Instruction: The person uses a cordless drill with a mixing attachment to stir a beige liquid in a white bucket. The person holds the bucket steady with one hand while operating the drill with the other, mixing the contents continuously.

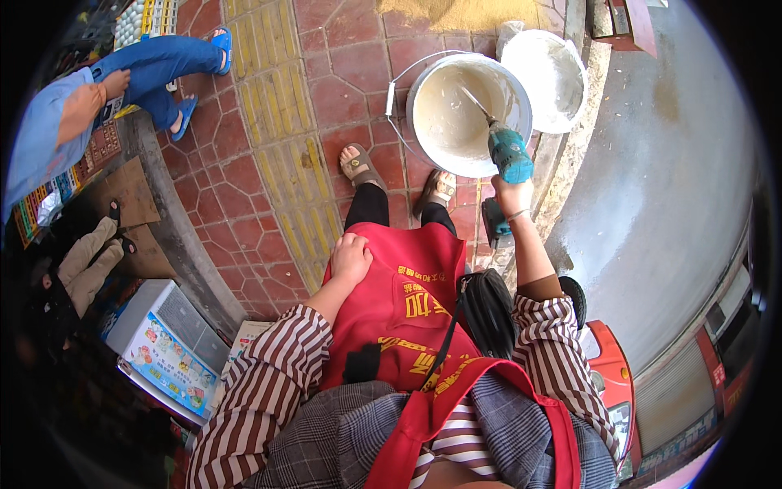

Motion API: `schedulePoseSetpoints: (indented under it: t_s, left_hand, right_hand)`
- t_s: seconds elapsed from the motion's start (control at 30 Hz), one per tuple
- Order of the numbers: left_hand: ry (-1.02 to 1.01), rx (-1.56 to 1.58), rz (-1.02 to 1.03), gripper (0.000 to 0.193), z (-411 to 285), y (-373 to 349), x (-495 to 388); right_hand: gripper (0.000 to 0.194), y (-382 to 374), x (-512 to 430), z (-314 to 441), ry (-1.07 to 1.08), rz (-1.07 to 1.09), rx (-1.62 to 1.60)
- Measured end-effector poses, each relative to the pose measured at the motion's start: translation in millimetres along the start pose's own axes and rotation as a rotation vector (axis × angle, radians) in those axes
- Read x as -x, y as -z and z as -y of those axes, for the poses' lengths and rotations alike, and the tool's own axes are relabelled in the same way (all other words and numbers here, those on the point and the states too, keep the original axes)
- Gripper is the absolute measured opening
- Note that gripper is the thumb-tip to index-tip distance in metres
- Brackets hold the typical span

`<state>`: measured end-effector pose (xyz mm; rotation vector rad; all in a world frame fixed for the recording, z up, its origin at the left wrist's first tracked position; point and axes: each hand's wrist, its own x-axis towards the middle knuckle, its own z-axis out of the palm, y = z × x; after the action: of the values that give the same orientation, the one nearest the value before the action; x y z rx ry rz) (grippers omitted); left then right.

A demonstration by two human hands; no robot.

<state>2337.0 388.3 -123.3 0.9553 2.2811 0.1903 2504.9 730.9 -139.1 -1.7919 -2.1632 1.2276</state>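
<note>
My right hand (513, 195) grips the handle of a teal cordless drill (510, 153). The drill's long metal shaft (475, 101) points down into a white bucket (519, 107) of pale, creamy paste (449, 104); whether its tip is under the surface I cannot tell. The bucket's wire handle, with a white grip (390, 99), hangs out on the left side. My left hand (351, 258) rests on the red apron (391, 293) over my thigh and holds nothing visible. A second white bucket (547, 79), coated inside with white residue, stands against the first at its right.
Yellow powder or sand (458, 12) lies on the red paving ahead. A kerb (559, 165) borders the road at right. A person in blue slippers (186, 116) is at left, another in tan trousers (91, 266) below. A white appliance (171, 342) and a red vehicle (611, 367) stand nearer me.
</note>
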Motion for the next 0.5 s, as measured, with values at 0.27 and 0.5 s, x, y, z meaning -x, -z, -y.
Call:
schedulePoseSetpoints:
  t_s: [0.27,0.5]
  left_hand:
    - [0.009,-0.027,0.035,0.018,-3,2,0]
    - [0.007,-0.04,0.044,0.017,-7,5,0]
  right_hand:
    - [0.027,-28,-28,22,-0.363,0.405,-0.82]
    - [0.029,-29,-8,21,-0.428,0.515,-0.722]
